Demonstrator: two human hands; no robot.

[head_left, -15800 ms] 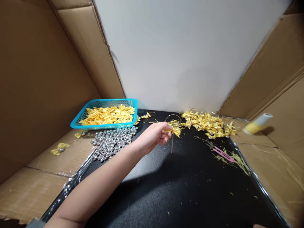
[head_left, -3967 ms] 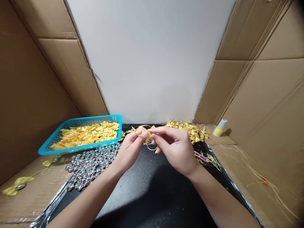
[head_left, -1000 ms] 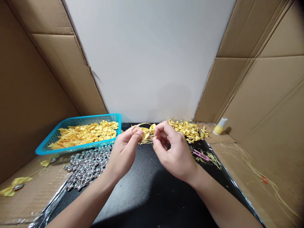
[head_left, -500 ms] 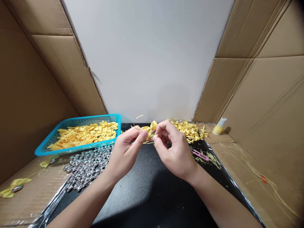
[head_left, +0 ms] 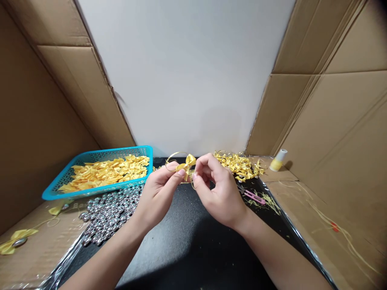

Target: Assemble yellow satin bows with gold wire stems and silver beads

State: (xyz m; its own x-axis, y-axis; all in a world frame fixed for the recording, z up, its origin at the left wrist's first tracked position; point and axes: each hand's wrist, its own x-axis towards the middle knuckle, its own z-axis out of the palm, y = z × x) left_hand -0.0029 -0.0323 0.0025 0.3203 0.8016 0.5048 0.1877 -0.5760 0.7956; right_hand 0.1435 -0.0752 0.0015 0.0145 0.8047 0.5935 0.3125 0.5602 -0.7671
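Note:
Above the far part of the black work surface (head_left: 181,241), my left hand (head_left: 161,193) pinches a small yellow ribbon bow (head_left: 188,162) between thumb and fingers. Thin yellow string (head_left: 176,154) loops up from the bow behind the left fingers. Just right of the bow, my right hand (head_left: 216,189) is closed, thumb against forefinger, with a piece of the string running down at its fingertips. The knot of the bow is partly hidden by the fingers.
A blue basket (head_left: 45,196) holds many yellow bows at left. Silver beads (head_left: 110,213) lie before it. Finished-looking bows with strings (head_left: 242,166) are piled back right, near pink-handled snips (head_left: 254,196), string clippings (head_left: 272,203) and a small yellow-and-white bottle (head_left: 278,160). Cardboard walls flank both sides.
The bow has turned more upright and shifted slightly left in my left fingers. The string loop above it has widened. My right hand has moved a little left, still pinching.

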